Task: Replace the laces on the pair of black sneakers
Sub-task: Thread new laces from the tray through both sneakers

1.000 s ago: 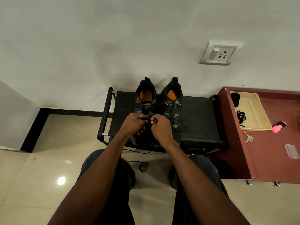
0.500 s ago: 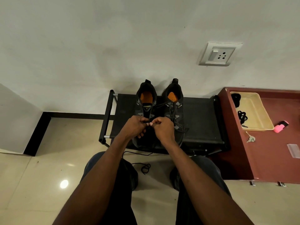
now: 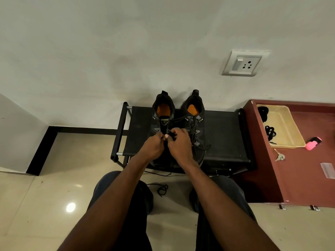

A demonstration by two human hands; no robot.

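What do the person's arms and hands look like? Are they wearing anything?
Both forearms are bare right up to the bottom edge of the picture, so no sleeves show. The left hand and the right hand wear no gloves, and no watch, bracelet or ring can be seen. A pale fingernail shows between them.

left sneaker [image 3: 163, 115] toe hidden behind hands [image 3: 167, 144] (grip unclear), cabinet [image 3: 299, 169] cropped right

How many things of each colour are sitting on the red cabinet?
Yellowish: 1, the tray
Black: 2, the lace bundles in the tray
Pink: 1, a small pink thing
Silver: 1, the keys
Clear: 1, a small plastic piece
Total: 6
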